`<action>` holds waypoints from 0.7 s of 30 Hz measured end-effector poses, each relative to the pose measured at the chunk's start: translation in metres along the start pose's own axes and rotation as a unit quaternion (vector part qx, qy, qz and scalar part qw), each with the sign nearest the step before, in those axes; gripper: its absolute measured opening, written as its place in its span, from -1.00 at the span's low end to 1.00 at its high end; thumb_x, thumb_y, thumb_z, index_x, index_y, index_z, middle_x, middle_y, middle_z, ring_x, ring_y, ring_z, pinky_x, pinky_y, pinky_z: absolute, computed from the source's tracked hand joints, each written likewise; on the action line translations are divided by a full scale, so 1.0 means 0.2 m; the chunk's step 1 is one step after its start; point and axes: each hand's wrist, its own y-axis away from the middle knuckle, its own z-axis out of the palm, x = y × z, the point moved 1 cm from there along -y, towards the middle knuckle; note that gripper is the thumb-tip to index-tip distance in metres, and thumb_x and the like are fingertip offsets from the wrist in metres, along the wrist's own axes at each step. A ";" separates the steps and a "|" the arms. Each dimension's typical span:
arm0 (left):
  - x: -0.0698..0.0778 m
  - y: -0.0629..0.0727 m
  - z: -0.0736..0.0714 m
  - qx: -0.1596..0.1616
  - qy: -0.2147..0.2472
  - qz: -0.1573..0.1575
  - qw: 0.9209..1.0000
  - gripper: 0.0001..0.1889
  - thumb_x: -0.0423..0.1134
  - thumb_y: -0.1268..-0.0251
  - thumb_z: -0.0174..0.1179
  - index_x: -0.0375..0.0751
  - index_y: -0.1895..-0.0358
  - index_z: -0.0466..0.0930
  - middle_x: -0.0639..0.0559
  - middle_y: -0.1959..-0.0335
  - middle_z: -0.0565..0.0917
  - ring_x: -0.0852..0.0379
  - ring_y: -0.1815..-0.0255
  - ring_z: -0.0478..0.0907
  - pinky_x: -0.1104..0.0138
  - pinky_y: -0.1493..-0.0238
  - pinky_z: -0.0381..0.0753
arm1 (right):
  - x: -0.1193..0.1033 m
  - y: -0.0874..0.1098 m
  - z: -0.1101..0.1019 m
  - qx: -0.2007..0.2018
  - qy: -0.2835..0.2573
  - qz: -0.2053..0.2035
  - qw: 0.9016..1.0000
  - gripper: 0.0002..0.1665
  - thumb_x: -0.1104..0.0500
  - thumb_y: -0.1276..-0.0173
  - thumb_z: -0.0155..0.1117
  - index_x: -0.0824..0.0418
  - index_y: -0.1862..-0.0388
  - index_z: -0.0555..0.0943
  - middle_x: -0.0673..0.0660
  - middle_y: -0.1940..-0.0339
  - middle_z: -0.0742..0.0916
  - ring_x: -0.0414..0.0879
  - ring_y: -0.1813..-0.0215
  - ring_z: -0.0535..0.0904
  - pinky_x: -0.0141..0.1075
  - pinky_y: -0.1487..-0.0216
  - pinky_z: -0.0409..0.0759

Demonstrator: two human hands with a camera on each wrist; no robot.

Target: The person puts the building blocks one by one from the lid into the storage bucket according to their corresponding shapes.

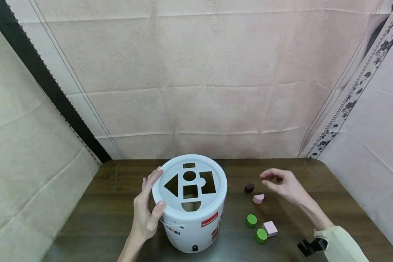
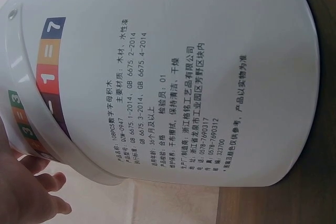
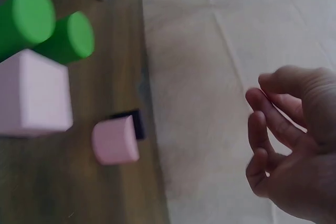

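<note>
A white bucket stands upright with its white lid on. Several shaped holes are cut through that lid, among them a triangle, a circle and a square. Against the left side of the rim rests my left hand, thumb and fingers spread apart along it; the left wrist view shows this hand beside the lid's edge. My right hand is raised to the right of the blocks, its fingers loosely bent. Nothing shows between the fingers of the right hand. Nearest to it are a dark block and a pink half-round block.
Two green cylinders and a pale pink square block lie closer to the front, right of the bucket. All of them are on a dark wooden table. Cloth hangings stand behind the table and at both sides.
</note>
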 end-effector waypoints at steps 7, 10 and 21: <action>0.00 0.00 0.00 0.001 0.000 0.003 1.000 -0.33 0.04 -0.32 0.07 -0.44 -0.32 0.45 -0.30 -0.29 0.52 -0.25 -0.40 0.34 -0.43 -0.28 -0.10 | 0.10 0.16 -0.02 -0.034 -0.016 -0.005 0.999 -0.77 0.38 -0.24 0.42 0.14 0.17 0.70 -0.02 0.29 0.75 -0.22 0.25 0.61 -0.33 0.28 0.49; 0.00 0.00 0.00 0.001 -0.002 0.004 1.000 -0.33 0.03 -0.32 0.06 -0.44 -0.32 0.45 -0.30 -0.29 0.52 -0.24 -0.40 0.35 -0.43 -0.28 -0.10 | 0.14 0.24 -0.02 -0.051 -0.031 -0.009 0.998 -0.75 0.39 -0.23 0.42 0.14 0.14 0.70 -0.01 0.26 0.75 -0.21 0.25 0.62 -0.33 0.31 0.53; 0.00 0.00 0.00 0.000 -0.005 -0.001 1.000 -0.35 0.01 -0.31 0.07 -0.41 -0.33 0.45 -0.28 -0.30 0.52 -0.21 -0.41 0.35 -0.43 -0.29 -0.10 | 0.22 0.47 0.03 -0.124 -0.113 -0.034 0.985 -0.67 0.47 -0.21 0.39 0.30 0.03 0.64 0.18 0.18 0.73 -0.05 0.20 0.62 -0.34 0.23 0.56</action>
